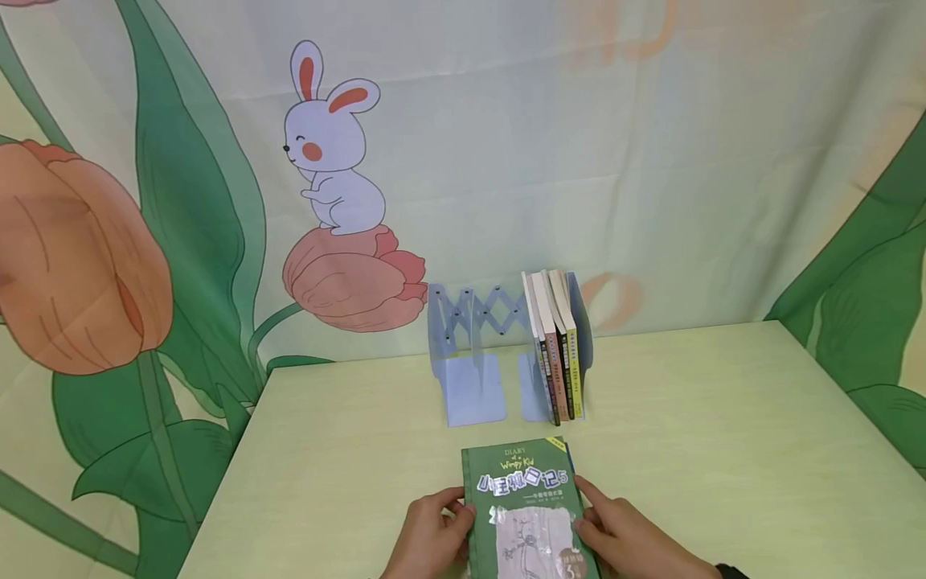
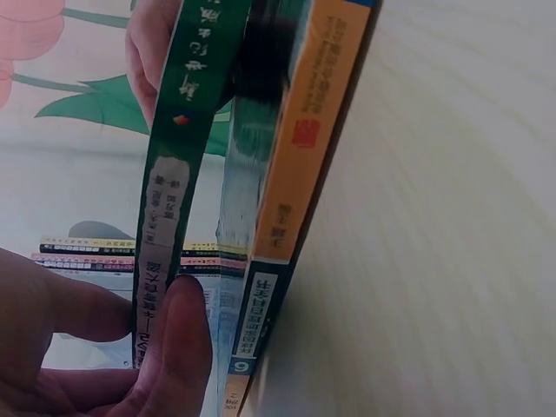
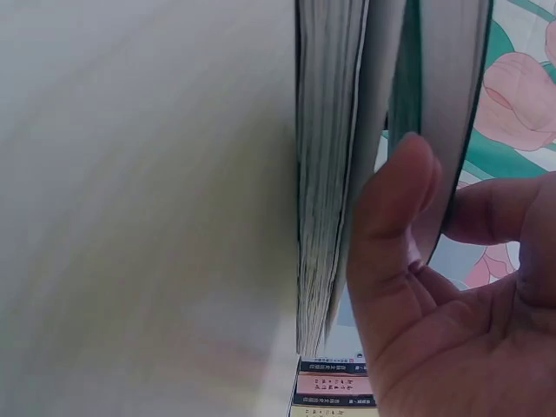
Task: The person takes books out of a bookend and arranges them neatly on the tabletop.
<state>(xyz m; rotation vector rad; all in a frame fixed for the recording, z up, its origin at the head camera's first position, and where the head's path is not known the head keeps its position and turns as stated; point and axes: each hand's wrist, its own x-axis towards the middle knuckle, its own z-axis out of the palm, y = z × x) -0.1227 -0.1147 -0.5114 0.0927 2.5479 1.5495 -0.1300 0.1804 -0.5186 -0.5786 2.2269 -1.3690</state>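
Observation:
A green Diary of a Wimpy Kid book (image 1: 517, 515), cover up, is between both hands at the table's near edge. My left hand (image 1: 434, 531) pinches its spine side, thumb and fingers on opposite faces. Along the page edge, my right hand (image 1: 625, 531) grips the same book between thumb and fingers. Below it lies a thicker book with an orange and dark blue spine (image 2: 304, 156), flat on the table. The wrist views show a gap between the two, the green book raised over the lower one. Its page block (image 3: 330, 174) faces the right wrist camera.
Behind the hands stands a pale blue expandable bookend (image 1: 473, 390). Several upright books (image 1: 560, 362) lean in its right section against the end plate. The pale yellow-green table (image 1: 687, 418) reaches back to a curtain (image 1: 470, 145) printed with a rabbit and tulips.

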